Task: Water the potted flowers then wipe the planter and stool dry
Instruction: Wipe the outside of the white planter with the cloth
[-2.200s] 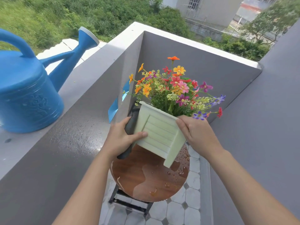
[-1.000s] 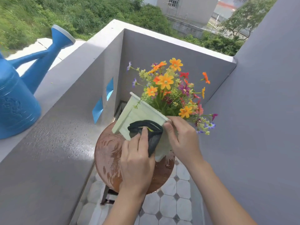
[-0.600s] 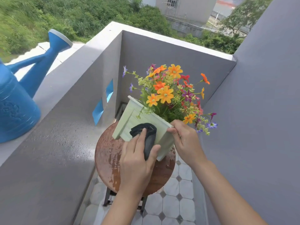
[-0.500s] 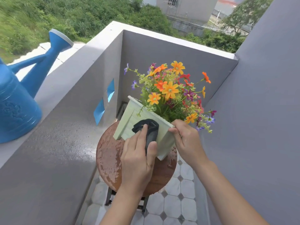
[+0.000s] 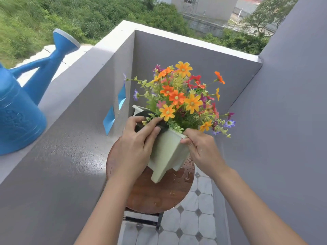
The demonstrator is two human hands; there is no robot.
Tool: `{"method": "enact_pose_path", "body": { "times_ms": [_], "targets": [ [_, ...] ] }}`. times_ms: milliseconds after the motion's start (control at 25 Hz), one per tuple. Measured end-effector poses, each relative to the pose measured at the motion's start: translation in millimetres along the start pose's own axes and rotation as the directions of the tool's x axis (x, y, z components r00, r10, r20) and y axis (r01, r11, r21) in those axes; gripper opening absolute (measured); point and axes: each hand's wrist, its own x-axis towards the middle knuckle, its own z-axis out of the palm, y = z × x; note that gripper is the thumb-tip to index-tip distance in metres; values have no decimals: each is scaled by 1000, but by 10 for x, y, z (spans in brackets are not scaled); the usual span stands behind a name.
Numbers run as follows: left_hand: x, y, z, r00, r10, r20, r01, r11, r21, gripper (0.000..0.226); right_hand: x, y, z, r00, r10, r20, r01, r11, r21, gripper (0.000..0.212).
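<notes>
Planter tilted on stool, cloth now at the rim; both hands on it.

Grey parapet wall (image 5: 74, 156), face speckled wet, carries the blue watering can (image 5: 19, 110) on its ledge at far left, well apart from the work. Round wooden stool (image 5: 159, 195) below, droplets on the right part of its seat, left part hidden by the left forearm. Pale green planter (image 5: 168, 151) has turned since half a second ago: a corner and foot now face the camera, where a flat side did before. Flowers (image 5: 182, 99) overhang the rim and partly screen the cloth. Left hand (image 5: 134, 147) has risen from the side panel to the top edge, fingers closed on the dark cloth (image 5: 150, 121). Right hand (image 5: 201, 149) pinches the rim corner, as before.
</notes>
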Motion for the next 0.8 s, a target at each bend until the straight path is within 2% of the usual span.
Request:
{"method": "enact_pose_path", "body": {
  "times_ms": [120, 280, 320, 400, 480, 520, 680, 720, 800],
  "targets": [
    [56, 36, -15, 998, -56, -32, 55, 997, -52, 33, 46, -11, -22, 1000, -7, 27, 8, 999, -35, 55],
    [-89, 210, 61, 999, 40, -29, -42, 995, -95, 35, 91, -19, -53, 998, -19, 55, 21, 999, -44, 39],
    [-59, 153, 81, 998, 7, -57, -12, 996, -87, 36, 75, -10, -61, 998, -24, 53, 26, 999, -42, 37],
    [80, -68, 101, 977, -177, -116, 169, 983, -76, 38, 26, 0, -61, 998, -28, 57, 30, 999, -22, 29],
    [129, -156, 87, 928, -352, -124, 343, 935, -94, 42, 17, -6, -49, 998, -37, 56, 39, 999, -22, 27],
    [75, -70, 71, 927, -357, -118, 348, 933, -91, 43, 29, -13, -45, 998, -37, 48, 39, 999, -29, 29],
    [-285, 332, 61, 992, -41, -117, 51, 995, 87, 30, 101, 7, -61, 997, -58, 56, 60, 998, -35, 34],
    [-231, 251, 79, 991, -61, -123, 68, 996, 53, 33, 103, 7, -62, 996, -68, 65, 70, 997, -38, 31],
    [-84, 5, 134, 945, -298, -136, 296, 954, -40, 42, 80, 1, -52, 995, -75, 67, 78, 996, -41, 31]
  ]
}}
